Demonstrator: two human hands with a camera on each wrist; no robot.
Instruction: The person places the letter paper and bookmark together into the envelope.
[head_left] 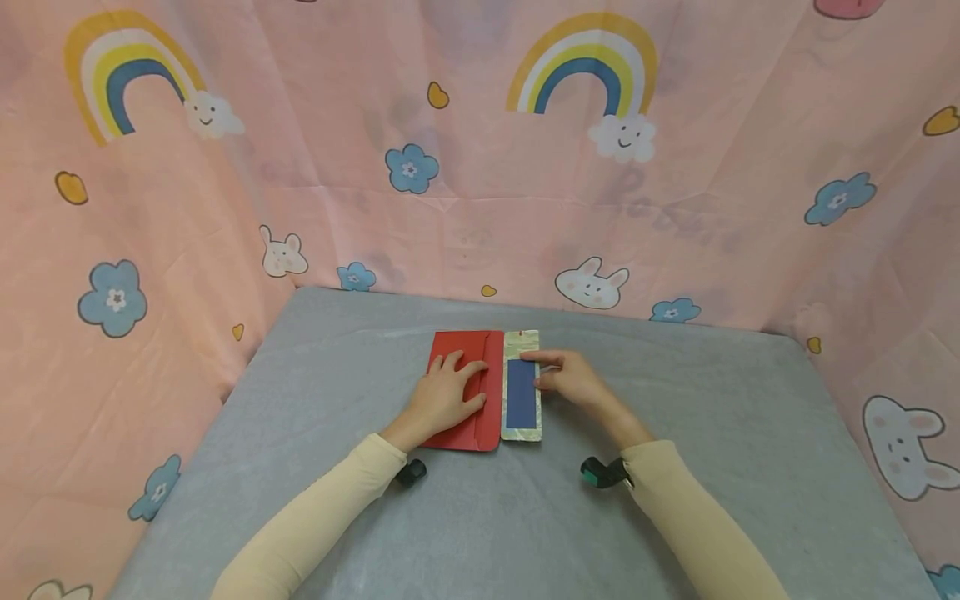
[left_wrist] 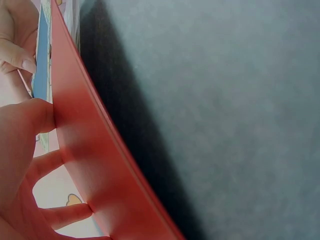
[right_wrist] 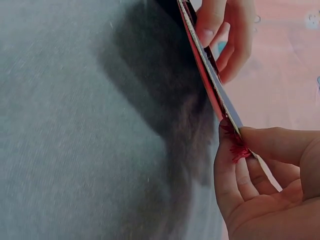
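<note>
A flat red envelope (head_left: pixel 489 429) lies on the grey-covered table, its flap seam along the right side. My left hand (head_left: pixel 442 396) rests on it with fingers spread; in the left wrist view the fingertips touch the red surface. Right beside the envelope's right edge is a pale green patterned bookmark (head_left: pixel 522 404) with a blue rectangle on its face. My right hand (head_left: pixel 573 379) pinches its right edge, thumb on one face and fingers on the other. A red tassel (right_wrist: pixel 239 150) is bunched at those fingers. The bookmark's underside is hidden in the head view.
The grey tabletop (head_left: pixel 480 517) stretches around the hands. A pink curtain (head_left: pixel 465 233) with rainbows, rabbits and flowers stands behind and at both sides. A small black wrist device shows below each hand, the left device (head_left: pixel 411 473) and the right device (head_left: pixel 602 472).
</note>
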